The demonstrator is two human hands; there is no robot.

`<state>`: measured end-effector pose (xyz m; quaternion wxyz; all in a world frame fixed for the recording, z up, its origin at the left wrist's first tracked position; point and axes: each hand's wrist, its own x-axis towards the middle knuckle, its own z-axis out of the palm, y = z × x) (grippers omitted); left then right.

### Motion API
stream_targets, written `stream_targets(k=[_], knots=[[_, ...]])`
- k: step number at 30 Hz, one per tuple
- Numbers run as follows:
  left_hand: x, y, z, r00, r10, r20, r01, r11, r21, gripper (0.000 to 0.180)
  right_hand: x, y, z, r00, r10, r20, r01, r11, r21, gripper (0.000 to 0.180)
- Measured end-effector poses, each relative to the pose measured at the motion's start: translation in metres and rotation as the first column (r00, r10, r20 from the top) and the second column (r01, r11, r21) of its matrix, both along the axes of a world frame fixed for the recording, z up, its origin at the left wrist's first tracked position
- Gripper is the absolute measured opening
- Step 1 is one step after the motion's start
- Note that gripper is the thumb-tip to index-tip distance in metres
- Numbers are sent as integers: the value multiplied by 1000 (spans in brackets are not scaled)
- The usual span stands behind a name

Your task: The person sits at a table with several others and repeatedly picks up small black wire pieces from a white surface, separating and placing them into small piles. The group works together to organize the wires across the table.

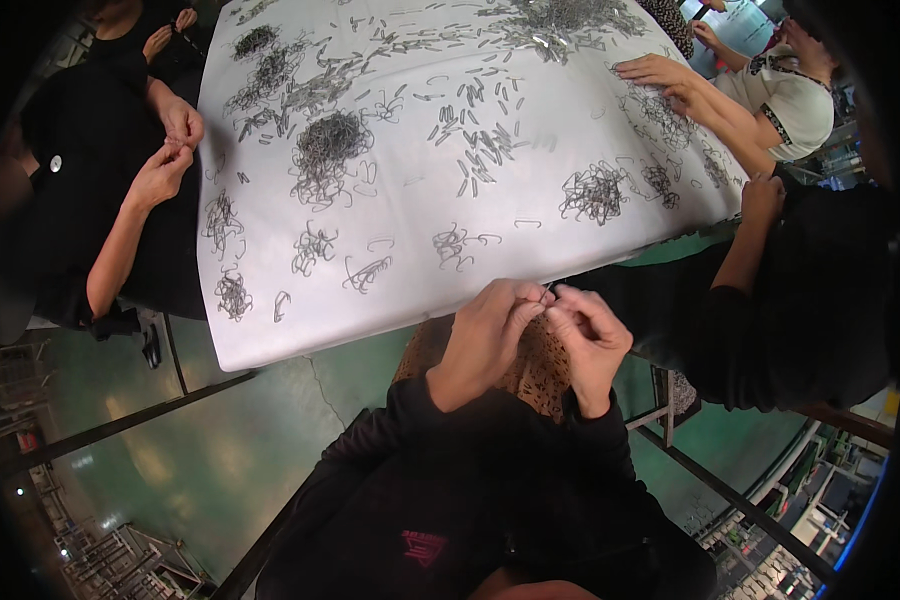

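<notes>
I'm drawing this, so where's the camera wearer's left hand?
In the head view, the left hand is just right of centre, by the near edge of the white table, beside the right hand.

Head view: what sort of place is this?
Probably a factory workshop: heaps of bent metal wires on a white-covered table, people working around it, and a green floor.

a black shoe (151, 346) shows against the green floor (245, 425) at left, near a dark bar (176, 358).

left fingers (518, 290), right fingers (595, 312) — both pinched, close together
</notes>
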<state>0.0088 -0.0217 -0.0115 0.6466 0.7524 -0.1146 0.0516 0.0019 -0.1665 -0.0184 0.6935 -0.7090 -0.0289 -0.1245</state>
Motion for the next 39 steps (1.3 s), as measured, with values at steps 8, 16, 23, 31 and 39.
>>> stream_targets(k=[8, 16, 23, 31, 39], knots=[[-4, 8, 4, 999, -29, -25, 32, 993, 115, 4, 144, 37, -58, 980, 150, -129, -193, 875, -444, 17], [-7, 18, 4, 997, 6, -72, -2, 998, 55, 7, 193, 88, -113, 982, 155, 106, -32, 695, -718, 7], [-11, 20, 4, 994, 71, -82, -66, 996, 64, 7, 170, 68, -107, 970, 238, 42, -134, 674, -727, 10], [-19, 22, 0, 993, 47, -107, -48, 999, -3, 11, 157, 54, -92, 962, 266, 59, -153, 706, -691, 18], [-7, 21, -6, 998, 20, 61, -28, 989, 144, 9, 70, 1, 8, 894, 367, -257, -353, 930, 99, 20]])
